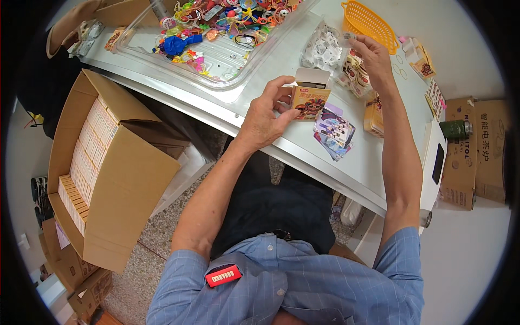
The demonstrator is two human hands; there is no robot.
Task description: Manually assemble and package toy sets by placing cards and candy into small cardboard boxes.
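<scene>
My left hand (264, 118) grips a small yellow-orange printed card box (311, 103) upright over the table's near edge, its white top flap raised. Further right, my right hand (375, 64) pinches a small whitish packet (347, 39) between thumb and fingers. Just left of that hand lies a clear bag of small white packets (322, 53). Below the same hand are red-and-cream printed packets (355, 76) in clear wrapping. A fanned pile of colourful cards (334, 134) rests beside the held box. Printed boxes (374, 118) stand near my right forearm.
A clear tray (227, 84) holds colourful trinkets at the back. A yellow basket (374, 24) stands at the far right. Left of the table, a large carton (130, 200) is packed with small boxes. Another person's arm (70, 24) shows at upper left. A phone (437, 162) lies at right.
</scene>
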